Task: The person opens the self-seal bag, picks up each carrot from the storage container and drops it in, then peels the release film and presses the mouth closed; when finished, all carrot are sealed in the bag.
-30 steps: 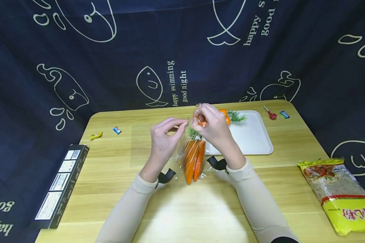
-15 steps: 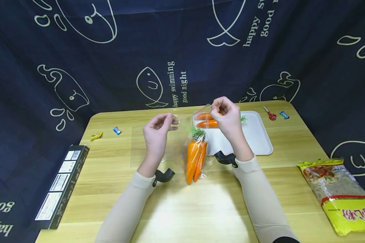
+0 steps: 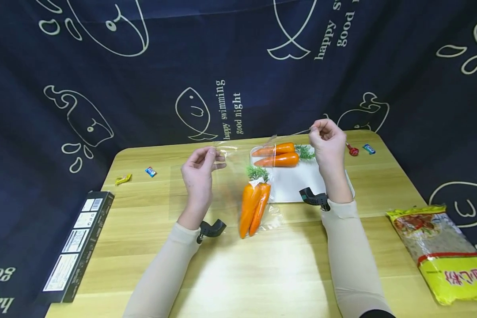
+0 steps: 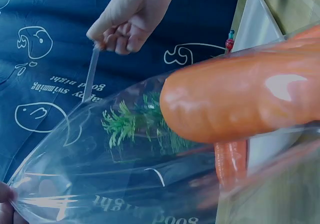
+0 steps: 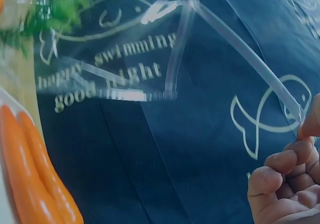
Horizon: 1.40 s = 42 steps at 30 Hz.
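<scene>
A clear plastic bag (image 3: 277,221) holds two orange carrots (image 3: 249,207) with green tops, hanging roughly upright mid-table. My left hand (image 3: 200,173) pinches the left corner of the bag's mouth between thumb and fingers; in the left wrist view its fingertips (image 4: 7,196) show at the edge. Up and to the right, my right hand (image 3: 329,140) pinches the end of a thin clear strip (image 5: 250,59). That strip stretches taut from the bag's upper edge to the fingers. Behind the bag, two more carrots (image 3: 280,159) lie on a white tray (image 3: 302,185).
A lollipop (image 3: 353,151) and a small wrapped candy (image 3: 369,149) lie at the back right. Two more candies, one yellow (image 3: 123,179) and one blue (image 3: 150,172), are at left. A long black box (image 3: 79,247) and a yellow food packet (image 3: 441,254) flank the table sides.
My right hand has moved right, away from the left hand, drawing the thin strip out from the bag's edge. My left hand has shifted left. The carrots on the tray are now uncovered by the hand.
</scene>
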{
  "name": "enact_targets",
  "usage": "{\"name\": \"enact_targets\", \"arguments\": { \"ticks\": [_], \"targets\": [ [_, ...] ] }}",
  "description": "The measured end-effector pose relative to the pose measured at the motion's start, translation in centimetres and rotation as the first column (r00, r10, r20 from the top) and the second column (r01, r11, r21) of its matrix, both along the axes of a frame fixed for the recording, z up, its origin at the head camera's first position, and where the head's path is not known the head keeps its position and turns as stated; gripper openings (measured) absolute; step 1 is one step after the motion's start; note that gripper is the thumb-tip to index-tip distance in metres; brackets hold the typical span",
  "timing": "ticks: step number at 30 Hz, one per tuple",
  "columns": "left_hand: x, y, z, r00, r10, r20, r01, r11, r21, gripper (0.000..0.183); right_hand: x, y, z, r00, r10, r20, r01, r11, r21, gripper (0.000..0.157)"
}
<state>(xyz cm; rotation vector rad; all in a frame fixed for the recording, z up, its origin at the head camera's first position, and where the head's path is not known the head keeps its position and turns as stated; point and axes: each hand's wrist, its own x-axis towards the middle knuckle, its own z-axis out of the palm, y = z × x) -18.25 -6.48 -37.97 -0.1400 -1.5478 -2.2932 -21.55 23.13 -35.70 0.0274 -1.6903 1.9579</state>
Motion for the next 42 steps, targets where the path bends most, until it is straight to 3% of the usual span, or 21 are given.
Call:
{"name": "enact_targets", "arguments": {
  "ticks": [15,19,28,32,35,39,42],
  "targets": [
    [-0.1,-1.5,0.1,0.999,0.043,-0.022,-0.042,0.998,0.04,0.021,-0.8,6.8,-1.9,0.987,-0.149,0.056,0.158,0.965,-0.209,0.015],
    [0.2,-1.8,0.4,0.998,0.048,-0.035,-0.046,0.997,0.054,0.02,-0.5,8.5,-3.0,0.977,-0.155,0.149,0.184,0.96,-0.212,0.016],
    [0.9,-1.4,0.7,0.996,0.008,-0.092,-0.007,1.0,0.011,0.02,-0.4,11.1,-5.9,0.92,-0.123,0.371,0.186,0.973,-0.137,0.015],
    [1.1,-1.3,0.8,0.992,0.012,-0.122,-0.013,1.0,-0.009,0.026,-0.4,12.9,-7.6,0.876,-0.128,0.465,0.151,0.989,-0.012,0.011],
    [1.2,-1.1,0.9,0.992,0.007,-0.127,-0.012,0.999,-0.045,0.026,-0.1,14.3,-8.9,0.804,-0.143,0.577,0.053,0.984,0.169,0.005],
    [1.4,-1.0,1.1,0.993,0.006,-0.118,-0.013,0.998,-0.062,0.019,0.2,15.4,-10.4,0.706,-0.21,0.677,-0.069,0.93,0.361,0.024],
    [1.5,-1.1,1.1,0.993,0.005,-0.117,-0.012,0.998,-0.058,0.018,0.2,15.8,-11.2,0.671,-0.267,0.692,-0.111,0.886,0.45,0.041]
  ]
}}
